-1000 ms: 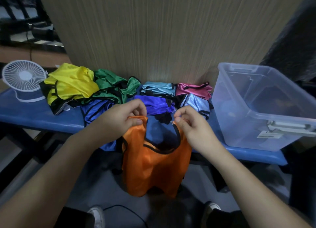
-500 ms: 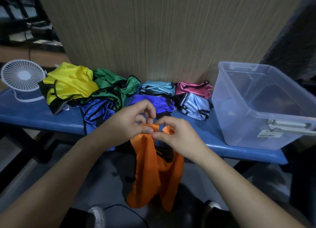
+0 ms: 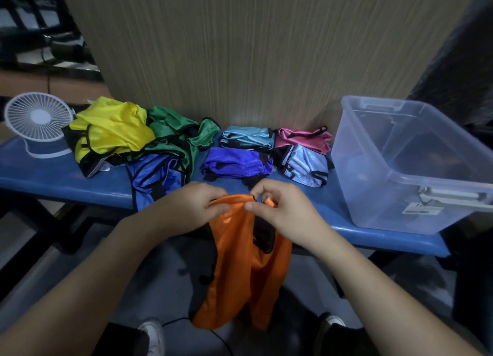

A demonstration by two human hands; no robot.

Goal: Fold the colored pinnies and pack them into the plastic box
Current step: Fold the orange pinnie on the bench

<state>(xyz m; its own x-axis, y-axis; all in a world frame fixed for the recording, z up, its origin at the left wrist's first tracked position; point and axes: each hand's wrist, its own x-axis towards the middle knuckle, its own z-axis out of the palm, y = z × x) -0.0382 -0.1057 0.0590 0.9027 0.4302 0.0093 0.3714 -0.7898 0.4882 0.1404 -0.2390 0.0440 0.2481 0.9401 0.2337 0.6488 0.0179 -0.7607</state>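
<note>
A sports-hall storage corner: heaped team pinnies (image 3: 138,142) on a blue bench (image 3: 53,181) beyond the hands.

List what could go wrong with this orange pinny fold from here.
Both hands, left and right, pinch only the top edge of the orange pinny; the slick fabric may slip from that grip. The rest hangs below the blue bench toward the floor, so it might drag or fold unevenly.

Eight pinnies (image 3: 240,262) – one plastic box (image 3: 410,166), one fan (image 3: 37,120), two hands (image 3: 192,209).
</note>
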